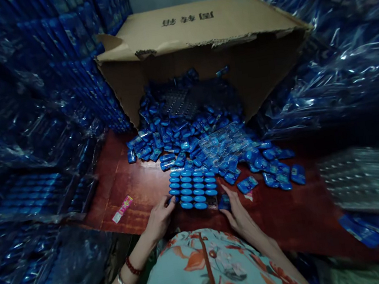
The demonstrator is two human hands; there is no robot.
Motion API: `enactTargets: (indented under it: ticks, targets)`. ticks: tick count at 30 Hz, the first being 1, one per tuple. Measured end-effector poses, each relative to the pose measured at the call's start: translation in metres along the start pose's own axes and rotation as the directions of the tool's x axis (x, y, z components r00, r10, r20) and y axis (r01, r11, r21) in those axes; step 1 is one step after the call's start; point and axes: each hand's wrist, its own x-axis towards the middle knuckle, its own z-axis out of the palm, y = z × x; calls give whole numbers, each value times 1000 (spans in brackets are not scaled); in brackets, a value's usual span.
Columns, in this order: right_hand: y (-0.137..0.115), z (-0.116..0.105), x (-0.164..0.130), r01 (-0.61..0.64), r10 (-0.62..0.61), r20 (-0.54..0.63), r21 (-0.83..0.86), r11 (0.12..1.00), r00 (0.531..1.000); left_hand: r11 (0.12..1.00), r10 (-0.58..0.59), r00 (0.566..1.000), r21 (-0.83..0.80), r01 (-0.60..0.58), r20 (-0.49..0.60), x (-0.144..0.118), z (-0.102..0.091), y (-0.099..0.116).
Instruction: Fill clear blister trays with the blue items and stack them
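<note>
In front of my body lies a clear tray (pixel 212 202) with rows of glossy blue oval pieces (pixel 192 185), their backs facing up. The near corners of the tray have no blue pieces standing in them. My left hand (pixel 161 216) is at the tray's left edge, thumb and fingers closed on a small blue piece that is mostly hidden. To the right of the tray, my right hand (pixel 237 210) holds a flat blue packet (pixel 224 202) between thumb and fingers. A large heap of similar blue packets (pixel 181 136) lies just beyond the tray.
A cardboard box (pixel 215 23) on its side spills the heap onto the red-brown table (pixel 116 171). A clear tray (pixel 227 143) lies on the heap. Filled trays (pixel 27 195) and wrapped stacks (pixel 334 65) crowd both sides. Stacked clear trays (pixel 371 177) sit right; a pink strip (pixel 122 209) lies left.
</note>
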Motion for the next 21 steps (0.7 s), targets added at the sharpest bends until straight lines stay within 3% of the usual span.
enactTargets:
  ticks: [6, 9, 13, 17, 19, 21]
  targets:
    - [-9, -19, -9, -64, 85, 189, -115, 991, 978, 951, 272, 962, 153, -269, 3, 8, -8, 6]
    - [-21, -31, 0, -59, 86, 210, -133, 989, 974, 929, 320, 946, 176, -326, 59, 13, -13, 7]
    - [-23, -34, 9, -191, 175, 193, 69, 979, 965, 939, 324, 946, 127, -319, -21, 11, -11, -6]
    - [-16, -29, 3, -357, 309, 189, 344, 868, 932, 973, 226, 967, -14, -229, -114, 3, 2, -17]
    - [-15, -30, -1, -388, 332, 214, 338, 858, 919, 980, 194, 976, -34, -198, -101, 1, 5, -15]
    - [-18, -35, -2, -347, 304, 226, 186, 919, 926, 978, 204, 977, -24, -206, -55, 5, 1, -8]
